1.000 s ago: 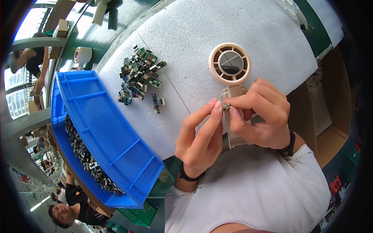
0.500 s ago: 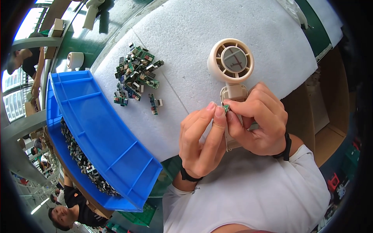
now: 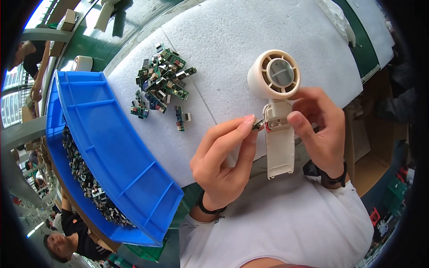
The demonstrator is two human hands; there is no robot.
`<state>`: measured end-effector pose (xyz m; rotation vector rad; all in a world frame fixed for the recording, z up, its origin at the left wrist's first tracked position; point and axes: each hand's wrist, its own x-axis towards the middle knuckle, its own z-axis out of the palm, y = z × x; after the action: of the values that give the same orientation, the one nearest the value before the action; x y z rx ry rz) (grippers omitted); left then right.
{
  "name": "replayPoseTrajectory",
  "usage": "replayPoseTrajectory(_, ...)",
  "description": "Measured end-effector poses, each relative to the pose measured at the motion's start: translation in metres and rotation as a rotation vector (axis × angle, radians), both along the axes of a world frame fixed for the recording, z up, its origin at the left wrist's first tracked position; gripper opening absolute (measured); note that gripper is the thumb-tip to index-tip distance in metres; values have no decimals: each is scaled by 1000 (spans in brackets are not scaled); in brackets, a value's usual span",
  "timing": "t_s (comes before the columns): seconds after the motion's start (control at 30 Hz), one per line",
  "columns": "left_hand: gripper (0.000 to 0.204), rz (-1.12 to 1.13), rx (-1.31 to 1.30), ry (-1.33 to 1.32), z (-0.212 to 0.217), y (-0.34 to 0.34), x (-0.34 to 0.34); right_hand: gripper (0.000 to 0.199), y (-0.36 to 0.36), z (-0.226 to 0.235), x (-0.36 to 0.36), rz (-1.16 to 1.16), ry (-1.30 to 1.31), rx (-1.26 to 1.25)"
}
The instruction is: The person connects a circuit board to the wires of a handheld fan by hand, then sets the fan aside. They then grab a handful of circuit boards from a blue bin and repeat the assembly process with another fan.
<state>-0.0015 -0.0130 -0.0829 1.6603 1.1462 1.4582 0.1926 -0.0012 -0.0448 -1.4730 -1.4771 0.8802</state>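
A cream handheld fan (image 3: 280,152) has a round grille head and an opened handle shell, its hollow inside facing up and a bit of red wire at its upper left side. Between thumb and fingertips, my left hand (image 3: 225,156) pinches a small green circuit board (image 3: 258,124) close beside the shell's left edge. My right hand (image 3: 321,129) grips the fan at its neck from the right, thumb at the shell's edge and fingers partly hidden behind the head. A pile of green circuit boards (image 3: 163,76) lies on the white foam sheet (image 3: 223,58), with a single board (image 3: 179,119) apart from it.
At left stands a blue plastic bin (image 3: 120,147) holding many more boards (image 3: 89,178). Open cardboard boxes (image 3: 380,156) are at right. Another fan part (image 3: 82,64) sits on the green bench behind the bin. Two other people (image 3: 82,232) show at the left rim.
My right hand has moved off the small board to the fan's right side, uncovering the shell. The board stays in my left hand, now left of the shell. The fan has turned slightly.
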Motion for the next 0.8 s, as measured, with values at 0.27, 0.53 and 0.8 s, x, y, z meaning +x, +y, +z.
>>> replayPoseTrajectory(0.27, 29, -64, -251, -376, 11, 2, -2, 41, 15, -1, -14, 257, 499, -419)
replayPoseTrajectory(0.53, 31, -114, -297, -416, -4, 1, -28, 48, 7, -25, -44, 252, 410, -146)
replayPoseTrajectory(0.8, 31, -148, -303, -351, -13, -1, -42, 49, 8, -35, -42, 349, 224, -125)
